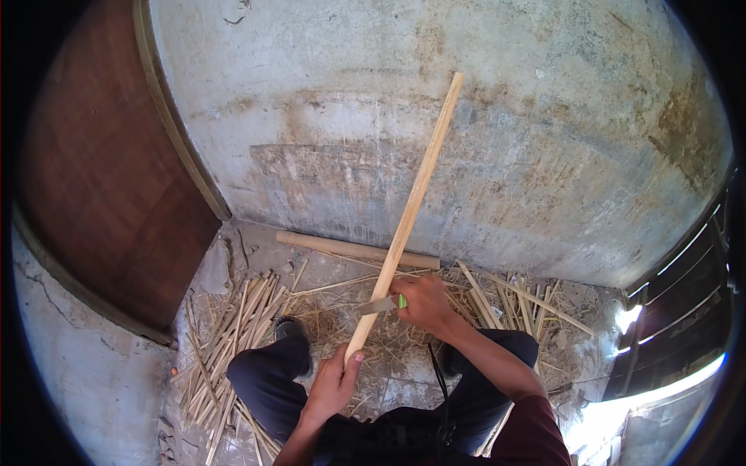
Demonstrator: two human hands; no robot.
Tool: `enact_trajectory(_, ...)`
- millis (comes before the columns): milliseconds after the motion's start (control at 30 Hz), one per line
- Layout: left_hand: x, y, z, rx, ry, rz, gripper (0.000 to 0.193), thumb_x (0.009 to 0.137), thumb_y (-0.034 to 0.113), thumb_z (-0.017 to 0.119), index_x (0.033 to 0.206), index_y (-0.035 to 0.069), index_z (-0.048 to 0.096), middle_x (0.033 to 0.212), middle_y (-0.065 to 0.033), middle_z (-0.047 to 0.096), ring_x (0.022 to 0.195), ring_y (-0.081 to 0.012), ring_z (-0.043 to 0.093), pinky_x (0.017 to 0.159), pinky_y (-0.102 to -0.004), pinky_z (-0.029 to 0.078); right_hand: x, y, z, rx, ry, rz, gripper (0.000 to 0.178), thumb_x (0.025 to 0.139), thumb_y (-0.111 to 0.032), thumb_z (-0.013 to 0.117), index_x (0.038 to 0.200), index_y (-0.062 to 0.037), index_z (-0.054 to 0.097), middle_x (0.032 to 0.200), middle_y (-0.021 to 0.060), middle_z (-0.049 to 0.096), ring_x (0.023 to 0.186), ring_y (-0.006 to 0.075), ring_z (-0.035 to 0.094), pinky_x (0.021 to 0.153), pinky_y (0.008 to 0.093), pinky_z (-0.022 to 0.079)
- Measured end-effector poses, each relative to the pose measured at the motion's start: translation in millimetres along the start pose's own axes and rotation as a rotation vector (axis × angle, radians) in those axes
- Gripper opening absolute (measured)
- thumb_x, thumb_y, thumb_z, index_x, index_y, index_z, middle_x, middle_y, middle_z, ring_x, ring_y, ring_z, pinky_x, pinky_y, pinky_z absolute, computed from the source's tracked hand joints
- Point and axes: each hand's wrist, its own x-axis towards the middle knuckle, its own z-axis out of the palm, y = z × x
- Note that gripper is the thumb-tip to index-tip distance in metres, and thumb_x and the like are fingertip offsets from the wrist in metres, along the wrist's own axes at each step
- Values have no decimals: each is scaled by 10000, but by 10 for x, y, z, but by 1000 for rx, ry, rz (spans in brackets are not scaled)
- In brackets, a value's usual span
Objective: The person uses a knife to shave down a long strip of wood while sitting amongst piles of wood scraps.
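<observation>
Fingers: I see my left hand [330, 384] gripping the lower end of the bamboo strip [407, 219]; my right hand [423, 301] is closed around a knife [378, 305] with a green handle.
Strip: slants up toward the concrete wall [497, 116], above my knees.
Blade: laid against the strip just above my left hand.
Floor [404, 388]: split bamboo pieces [233, 334] scattered about, a thick pole [353, 250] along the wall's foot.
Left: a brown door [101, 179].

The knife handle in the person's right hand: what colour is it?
Bright green, peeking out of the right hand on the knife; seen in the head view.
</observation>
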Motion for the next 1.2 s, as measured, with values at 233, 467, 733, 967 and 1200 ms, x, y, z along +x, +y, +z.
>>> enact_trajectory(233,-52,256,-26,101,41,-44,351,1102,286,591,1166,-60,604,650,-241,604,576,-447,619,567,-518,463,6,-48,-20,13,-59,10,132,726,-82,676,849,-98,721,730,75,719,651,318,711,592,461,528)
enact_trajectory(467,-109,105,-4,57,48,-64,388,1093,272,605,1206,-100,608,619,-231,604,530,-402,634,524,-472,456,39,-73,-57,-95,-41,50,119,741,-97,685,859,-82,682,700,104,689,640,342,700,585,485,520)
enact_trajectory(733,-173,123,-27,72,6,-60,434,1097,282,593,1260,-119,602,618,-231,605,543,-402,654,526,-478,457,206,295,-213,-162,88,195,88,784,-122,701,826,-96,628,720,136,696,672,381,709,617,502,535)
enact_trajectory(967,-297,41,-39,150,-25,-66,414,1096,332,588,1220,-63,614,688,-248,635,656,-451,668,630,-530,497,320,618,-458,-187,198,296,80,787,-45,663,857,-81,675,744,166,704,706,411,703,655,511,547)
enact_trajectory(1200,-401,35,-86,190,-99,-110,479,1087,367,604,1303,-61,603,771,-271,678,747,-491,654,727,-553,527,303,715,-489,-232,314,293,156,795,-39,629,917,-83,715,776,169,725,742,425,707,693,520,557)
